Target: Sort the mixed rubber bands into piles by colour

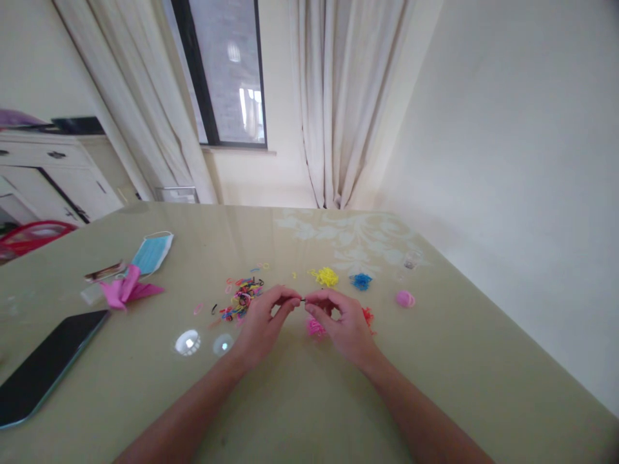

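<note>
A small black rubber band [303, 299] is stretched between my two hands above the table. My left hand [261, 322] pinches one end between thumb and fingertips; my right hand [347, 325] pinches the other end. Beside my left hand lies a loose pile of mixed-colour rubber bands [245, 291], partly covered by it. A pink pile [316, 327] sits under my right hand, and a red pile [368, 316] shows just past its edge. Farther back are a yellow pile [327, 277] and a blue pile [361, 281].
On the glass-topped table [300, 412], a phone [46, 364], a pink folded-paper piece [128, 289] and a blue face mask [153, 252] lie at left. A small pink object [405, 299] lies at right. A wall [522, 193] borders the right edge.
</note>
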The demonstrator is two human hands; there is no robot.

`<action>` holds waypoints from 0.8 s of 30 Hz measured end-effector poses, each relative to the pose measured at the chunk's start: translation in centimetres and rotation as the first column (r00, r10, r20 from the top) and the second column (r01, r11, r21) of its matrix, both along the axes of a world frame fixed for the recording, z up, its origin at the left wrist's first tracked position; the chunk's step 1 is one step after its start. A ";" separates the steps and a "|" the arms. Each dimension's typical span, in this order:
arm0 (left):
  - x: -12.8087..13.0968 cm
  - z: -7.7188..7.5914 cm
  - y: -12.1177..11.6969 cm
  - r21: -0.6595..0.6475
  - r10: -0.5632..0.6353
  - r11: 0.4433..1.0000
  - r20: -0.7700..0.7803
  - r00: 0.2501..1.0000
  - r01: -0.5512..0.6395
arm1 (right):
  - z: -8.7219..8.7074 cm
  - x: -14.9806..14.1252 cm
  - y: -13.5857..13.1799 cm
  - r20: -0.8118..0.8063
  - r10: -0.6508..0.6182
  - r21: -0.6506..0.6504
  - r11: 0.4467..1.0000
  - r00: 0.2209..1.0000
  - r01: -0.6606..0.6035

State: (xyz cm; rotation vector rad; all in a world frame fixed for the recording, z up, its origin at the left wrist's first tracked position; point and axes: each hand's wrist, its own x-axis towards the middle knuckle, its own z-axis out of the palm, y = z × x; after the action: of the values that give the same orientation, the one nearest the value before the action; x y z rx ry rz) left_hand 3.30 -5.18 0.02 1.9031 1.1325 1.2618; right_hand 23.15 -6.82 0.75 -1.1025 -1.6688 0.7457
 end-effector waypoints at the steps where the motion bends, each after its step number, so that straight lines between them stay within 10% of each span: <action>1: 0.0 0.0 0.0 -0.005 -0.005 1.000 0.002 1.000 0.005 | 0.0 0.0 0.0 -0.004 -0.002 0.002 1.000 1.000 0.002; 24: 0.3 0.8 -0.8 -0.153 -0.077 0.977 0.390 0.918 0.147 | 1.1 0.5 0.4 -0.314 0.085 -0.209 0.965 0.946 -0.157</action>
State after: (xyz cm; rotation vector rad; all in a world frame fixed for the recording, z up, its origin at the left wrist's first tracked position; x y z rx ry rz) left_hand 3.59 -6.02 0.82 1.4834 0.8837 1.3441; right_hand 23.70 -6.40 1.82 -0.9899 -1.4217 1.1542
